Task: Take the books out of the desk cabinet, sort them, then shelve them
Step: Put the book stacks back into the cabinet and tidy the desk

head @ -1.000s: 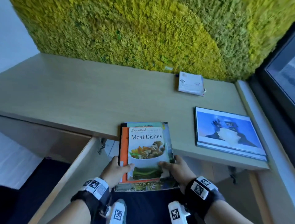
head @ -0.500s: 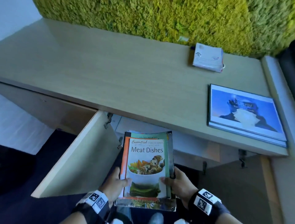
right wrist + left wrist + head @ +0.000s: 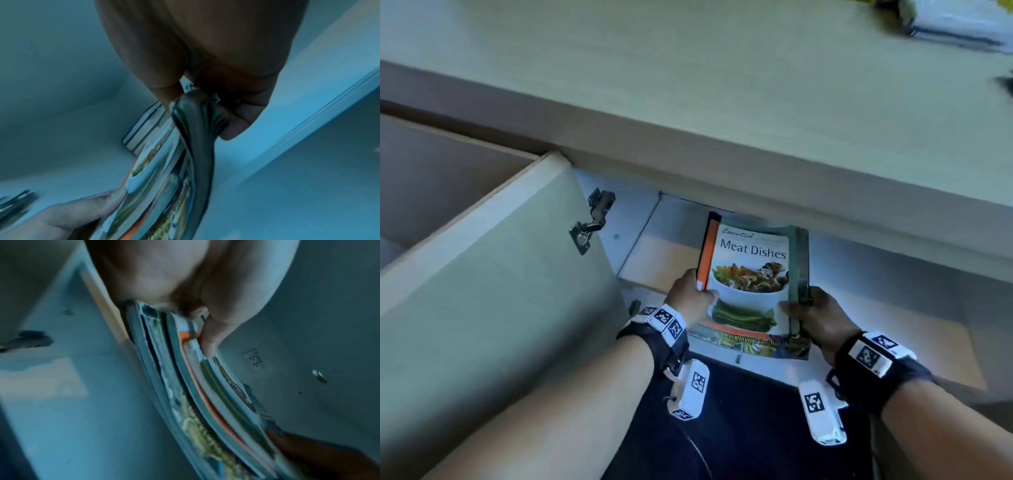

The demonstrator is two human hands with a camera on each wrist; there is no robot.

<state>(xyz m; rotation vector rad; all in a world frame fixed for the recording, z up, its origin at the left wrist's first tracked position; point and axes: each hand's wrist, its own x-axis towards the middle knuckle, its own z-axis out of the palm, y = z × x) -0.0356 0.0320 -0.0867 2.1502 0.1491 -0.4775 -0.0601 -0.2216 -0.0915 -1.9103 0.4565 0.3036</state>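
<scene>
Both hands clamp the floppy stack at the cabinet mouth, left hand and right hand pinching opposite edges, and those loose magazines could slide out or clip the worktop edge above

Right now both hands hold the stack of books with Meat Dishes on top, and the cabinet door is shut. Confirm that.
Wrong on the door. The head view shows the cabinet door swung open, hinge exposed. The rest stands: the left hand and right hand hold the stack, Meat Dishes on top.
</scene>
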